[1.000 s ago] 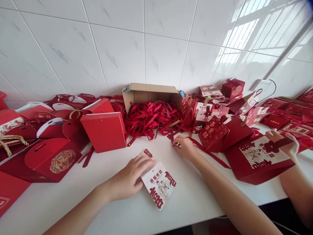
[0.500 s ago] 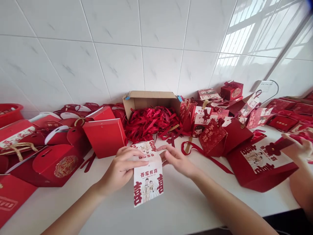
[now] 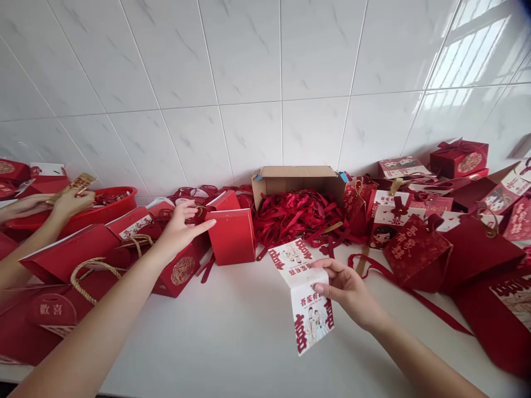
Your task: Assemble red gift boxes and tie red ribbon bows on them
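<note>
My right hand (image 3: 350,293) pinches the right edge of a folded white card (image 3: 309,304), at its crease. Printed on the card are red characters and a wedding couple, and its two halves stand at an angle above the table. My left hand (image 3: 182,229) is stretched out to the left with fingers apart, holding nothing that I can see. Just right of it stands a plain bright-red box (image 3: 231,237) with small holes near its top edge. Below my left wrist sits a dark red gift box (image 3: 178,271) with a gold round emblem.
A cardboard box (image 3: 298,172) full of dark red ribbons (image 3: 298,215) stands against the tiled wall. Red gift boxes with rope handles (image 3: 95,279) crowd the left. Decorated boxes (image 3: 417,251) fill the right. Another person's hands (image 3: 72,204) hold a gold packet over a red basin (image 3: 124,193).
My left hand has let go of the card and moved left toward the bright-red box. My right hand keeps the card. The view has turned left, bringing another person's hands into sight.
</note>
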`<state>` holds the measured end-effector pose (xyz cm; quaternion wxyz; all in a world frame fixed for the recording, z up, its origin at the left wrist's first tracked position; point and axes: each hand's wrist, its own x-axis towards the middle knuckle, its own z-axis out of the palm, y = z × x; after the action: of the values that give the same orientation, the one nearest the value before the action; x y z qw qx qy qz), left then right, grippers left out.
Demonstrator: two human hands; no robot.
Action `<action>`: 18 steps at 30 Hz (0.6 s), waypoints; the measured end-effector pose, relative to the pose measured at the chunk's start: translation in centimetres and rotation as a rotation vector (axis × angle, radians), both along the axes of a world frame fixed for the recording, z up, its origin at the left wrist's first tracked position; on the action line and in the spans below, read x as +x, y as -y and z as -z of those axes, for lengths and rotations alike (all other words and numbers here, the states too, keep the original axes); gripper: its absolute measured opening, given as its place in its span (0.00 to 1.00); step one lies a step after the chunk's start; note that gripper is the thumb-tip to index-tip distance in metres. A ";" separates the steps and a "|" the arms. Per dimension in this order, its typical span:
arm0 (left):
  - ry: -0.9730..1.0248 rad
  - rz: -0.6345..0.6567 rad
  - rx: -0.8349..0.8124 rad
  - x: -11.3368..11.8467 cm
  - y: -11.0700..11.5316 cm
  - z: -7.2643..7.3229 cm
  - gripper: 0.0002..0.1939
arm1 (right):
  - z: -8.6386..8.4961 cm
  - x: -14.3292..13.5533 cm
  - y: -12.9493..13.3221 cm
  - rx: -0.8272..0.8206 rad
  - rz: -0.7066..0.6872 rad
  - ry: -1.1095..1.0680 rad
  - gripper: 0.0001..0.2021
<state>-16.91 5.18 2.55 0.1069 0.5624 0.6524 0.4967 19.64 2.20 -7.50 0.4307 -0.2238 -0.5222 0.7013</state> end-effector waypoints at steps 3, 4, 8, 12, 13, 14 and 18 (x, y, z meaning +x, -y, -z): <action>0.104 0.035 -0.121 -0.3 -1.2 0.1 0.49 | 0.4 0.1 -0.4 -0.017 0.031 0.017 0.17; 0.134 0.048 -0.123 -0.1 -1.4 0.3 0.52 | 0.6 0.1 -0.5 -0.023 0.042 0.014 0.17; 0.213 0.107 -0.068 1.5 -1.5 1.6 0.50 | 0.8 0.3 -0.7 -0.030 0.082 0.009 0.17; 0.298 0.271 -0.077 3.3 -1.2 2.9 0.29 | 0.7 0.5 -0.8 -0.034 0.097 0.003 0.17; 0.326 0.314 -0.064 3.9 -1.1 3.3 0.27 | 0.7 0.6 -0.8 -0.034 0.112 0.001 0.17; 0.355 0.348 -0.040 4.4 -0.9 3.8 0.26 | 0.5 0.6 -0.8 -0.034 0.130 -0.003 0.16; 0.423 0.409 0.059 7.2 0.5 5.4 0.23 | -0.2 1.0 -0.8 -0.043 0.219 -0.063 0.20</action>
<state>-9.73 4.71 -2.81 0.3220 0.5691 0.4742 0.5896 20.61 2.96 -7.34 0.5160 -0.2666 -0.4655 0.6679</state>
